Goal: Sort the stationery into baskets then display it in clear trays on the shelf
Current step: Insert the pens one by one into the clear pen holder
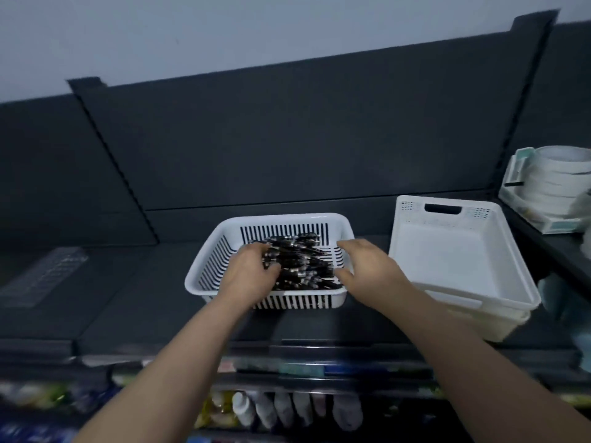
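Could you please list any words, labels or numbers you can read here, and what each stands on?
No text can be read anywhere.
The pens in the slotted basket: markings too small.
The packages at the bottom: too blurred.
The tape box: print too blurred.

The basket is white with vertical slits; its pens are black with silvery bands. Right of the basket, the tub is plain white.

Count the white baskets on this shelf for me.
2: a slatted basket in the centre holding pens, and a solid basket to its right; another may be nested under that one.
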Action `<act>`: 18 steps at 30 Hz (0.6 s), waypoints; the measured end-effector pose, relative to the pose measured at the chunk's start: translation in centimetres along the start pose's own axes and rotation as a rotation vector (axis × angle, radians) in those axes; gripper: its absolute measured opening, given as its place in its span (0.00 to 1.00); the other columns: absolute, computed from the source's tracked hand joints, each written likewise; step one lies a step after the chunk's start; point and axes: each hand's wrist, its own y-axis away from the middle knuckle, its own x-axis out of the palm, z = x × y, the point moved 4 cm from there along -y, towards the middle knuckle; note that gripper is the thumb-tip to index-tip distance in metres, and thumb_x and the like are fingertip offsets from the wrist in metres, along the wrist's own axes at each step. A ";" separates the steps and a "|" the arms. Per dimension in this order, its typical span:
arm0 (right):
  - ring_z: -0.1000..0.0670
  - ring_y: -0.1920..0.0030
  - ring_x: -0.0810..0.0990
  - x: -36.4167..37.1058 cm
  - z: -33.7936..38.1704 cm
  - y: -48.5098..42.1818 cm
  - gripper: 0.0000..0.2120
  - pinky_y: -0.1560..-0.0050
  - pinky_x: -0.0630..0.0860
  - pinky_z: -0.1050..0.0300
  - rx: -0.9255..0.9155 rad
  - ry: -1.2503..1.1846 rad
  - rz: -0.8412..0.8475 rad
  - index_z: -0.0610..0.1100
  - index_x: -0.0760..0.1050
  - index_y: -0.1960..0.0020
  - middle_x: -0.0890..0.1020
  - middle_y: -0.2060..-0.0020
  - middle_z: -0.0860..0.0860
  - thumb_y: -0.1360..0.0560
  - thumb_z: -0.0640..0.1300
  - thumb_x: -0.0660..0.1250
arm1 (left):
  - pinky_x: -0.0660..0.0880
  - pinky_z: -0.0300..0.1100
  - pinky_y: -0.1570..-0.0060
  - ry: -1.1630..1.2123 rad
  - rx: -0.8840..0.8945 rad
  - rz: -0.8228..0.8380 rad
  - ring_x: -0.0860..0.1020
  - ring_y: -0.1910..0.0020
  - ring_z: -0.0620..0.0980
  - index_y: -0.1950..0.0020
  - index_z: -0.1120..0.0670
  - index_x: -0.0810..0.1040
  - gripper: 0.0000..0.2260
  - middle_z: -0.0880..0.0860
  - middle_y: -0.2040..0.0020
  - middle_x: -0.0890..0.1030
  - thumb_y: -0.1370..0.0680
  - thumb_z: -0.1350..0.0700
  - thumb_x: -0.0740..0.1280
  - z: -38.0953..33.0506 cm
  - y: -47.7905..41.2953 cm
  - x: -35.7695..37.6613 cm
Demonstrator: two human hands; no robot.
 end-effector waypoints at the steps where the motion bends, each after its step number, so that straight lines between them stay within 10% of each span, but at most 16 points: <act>1: 0.47 0.30 0.64 1.0 0.4 -0.6 0.27 0.33 0.67 0.51 0.020 0.016 0.031 0.47 0.61 0.26 0.65 0.29 0.48 0.23 0.50 0.62 | 0.72 0.48 0.40 -0.032 -0.029 -0.007 0.73 0.37 0.56 0.35 0.56 0.73 0.19 0.56 0.36 0.75 0.24 0.50 0.66 1.8 -0.6 -0.4; 9: 0.39 0.24 0.45 6.8 1.4 -4.0 0.36 0.30 0.58 0.41 0.331 0.199 0.049 0.43 0.48 0.23 0.45 0.24 0.41 0.22 0.61 0.57 | 0.63 0.59 0.33 -0.288 -0.157 0.045 0.57 0.27 0.62 0.28 0.58 0.60 0.28 0.60 0.26 0.59 0.22 0.45 0.63 12.1 -5.4 -0.4; 18: 0.35 0.33 0.63 7.8 1.2 -4.6 0.32 0.39 0.68 0.44 0.494 0.228 -0.083 0.39 0.58 0.28 0.55 0.27 0.37 0.25 0.56 0.62 | 0.72 0.51 0.45 -0.094 -0.125 0.038 0.71 0.36 0.59 0.25 0.54 0.55 0.31 0.56 0.30 0.64 0.23 0.46 0.64 13.7 -6.5 0.7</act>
